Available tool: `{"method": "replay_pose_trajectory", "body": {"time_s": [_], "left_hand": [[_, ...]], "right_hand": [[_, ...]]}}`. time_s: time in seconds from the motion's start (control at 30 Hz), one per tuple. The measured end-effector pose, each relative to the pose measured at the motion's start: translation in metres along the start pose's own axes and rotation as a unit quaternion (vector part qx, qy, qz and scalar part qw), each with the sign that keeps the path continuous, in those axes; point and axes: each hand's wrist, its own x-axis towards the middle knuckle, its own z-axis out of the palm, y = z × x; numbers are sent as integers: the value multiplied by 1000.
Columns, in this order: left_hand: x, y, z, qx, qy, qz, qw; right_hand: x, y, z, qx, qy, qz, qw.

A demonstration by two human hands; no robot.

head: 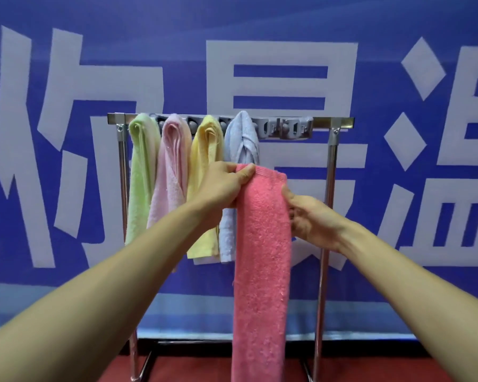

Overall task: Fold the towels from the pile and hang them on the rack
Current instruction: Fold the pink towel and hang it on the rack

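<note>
At frame centre, the left grip [226, 183] pinches the coral towel's [262, 257] top fold and the right grip [312, 219] clasps its edge, just below the rack [331, 122]. If either hold loosens before a free clip [293, 128] catches it, the fold could open or drop.
</note>
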Motion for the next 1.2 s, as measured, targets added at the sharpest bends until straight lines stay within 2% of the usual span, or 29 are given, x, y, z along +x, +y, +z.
{"method": "replay_pose_trajectory", "body": {"time_s": [0.1, 0.27, 0.33, 0.53, 0.67, 0.73, 0.8, 0.9, 1.03, 1.1, 1.2], "left_hand": [[-14, -17, -6, -47, 15, -42, 998], [-31, -58, -24, -140, 106, -149, 973], [-39, -81, -28, -163, 128, -161, 965], [-68, -150, -24, -123, 110, -148, 975], [-84, -192, -27, -159, 131, -171, 964], [-90, -213, -23, -207, 160, -211, 942], [-92, -229, -19, -272, 191, -266, 905], [-97, -242, -24, -368, 197, -318, 851], [-109, -252, -36, -461, 207, -356, 786], [-109, -249, -41, -480, 233, -343, 773], [-111, -250, -47, -491, 256, -334, 763]], "right_hand": [[-12, 28, 10, 4, -30, 3, 1000], [-15, 94, 38, -20, -69, 49, 996], [-14, 122, 53, -6, -67, 63, 996], [-22, 203, 70, 42, -15, 95, 995], [-31, 246, 73, 84, 43, 112, 989], [-31, 259, 74, 65, 55, 118, 989], [-30, 266, 73, 28, 54, 120, 991], [-31, 265, 69, 7, 48, 115, 992], [-32, 271, 76, -60, -39, 136, 988], [-31, 274, 83, -107, -71, 144, 981], [-31, 271, 92, -95, -34, 130, 986]]}}
